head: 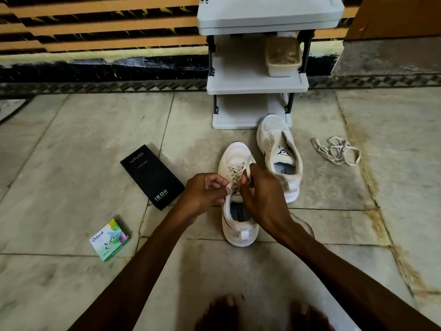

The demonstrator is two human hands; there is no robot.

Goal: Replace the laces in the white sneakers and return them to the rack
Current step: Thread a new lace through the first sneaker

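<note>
- The left hand [205, 191] pinches a lace end between its thumb and curled fingers, right over the tongue of the nearer white sneaker [235, 156].
- The right hand [261, 199] sits close beside it, fingers closed on a strand of the lace [248, 170] that rises from the upper eyelets.
- This sneaker stands on the floor beneath both hands, toe away from the person, its lower eyelets laced.
- The second white sneaker [278, 144] lies just beyond the right hand, unlaced, toe at the rack [253, 86].
- A loose lace pile [337, 151] lies well to the right of the right hand.
- A black box [152, 176] lies just left of the left hand.
</note>
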